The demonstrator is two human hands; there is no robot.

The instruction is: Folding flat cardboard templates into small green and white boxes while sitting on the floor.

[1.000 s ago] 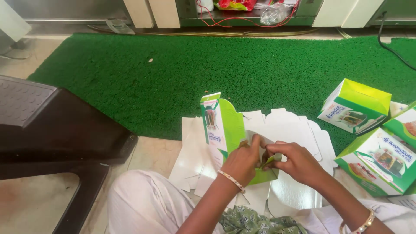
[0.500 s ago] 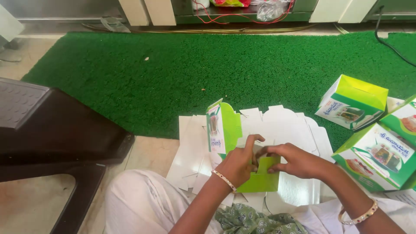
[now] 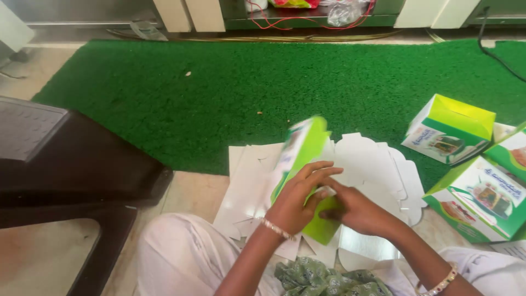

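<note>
A green and white cardboard box blank (image 3: 304, 151), partly folded, stands tilted over a stack of flat white blanks (image 3: 367, 164). My left hand (image 3: 298, 200) grips its lower green panel, fingers curled across the front. My right hand (image 3: 353, 208) presses against the same panel from the right, fingertips meeting the left hand's. The blank's upper end is blurred. A bracelet sits on each wrist.
Two folded green and white boxes (image 3: 449, 129) (image 3: 482, 200) lie at the right on a green turf mat (image 3: 246, 87). A dark plastic chair (image 3: 66, 164) stands at the left. A shelf unit with wires (image 3: 307, 11) runs along the top. My white-clad knees are at the bottom.
The box blank has tipped and swung, its top leaning right. Both hands have closed in together on its lower green panel.
</note>
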